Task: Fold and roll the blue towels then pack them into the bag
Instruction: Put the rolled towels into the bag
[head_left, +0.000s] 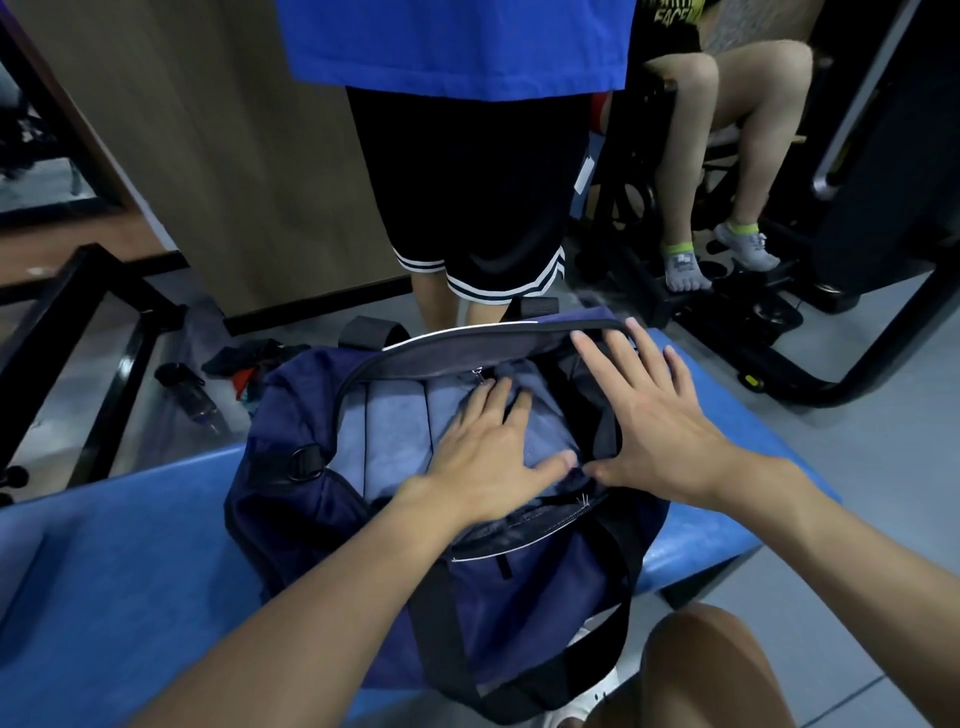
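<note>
Forearms (311, 597) outstretched, left hand (483, 457) flat on towels (395, 431) in bag (291, 410), right hand (654, 415) fingers (597, 364) splayed, empty.

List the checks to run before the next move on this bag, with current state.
1. Rolled towels inside the bag, side by side: ok.
2. Left hand flat on the right-most towel, gripping nothing: ok.
3. Right hand open over the bag's right end; contact with the rim: cannot tell.
4. Top flap lifted clear of the opening: ok.
5. Bag rests on the bench: ok.
6. Towels left outside the bag: none in view; beyond the frame, cannot tell.
</note>
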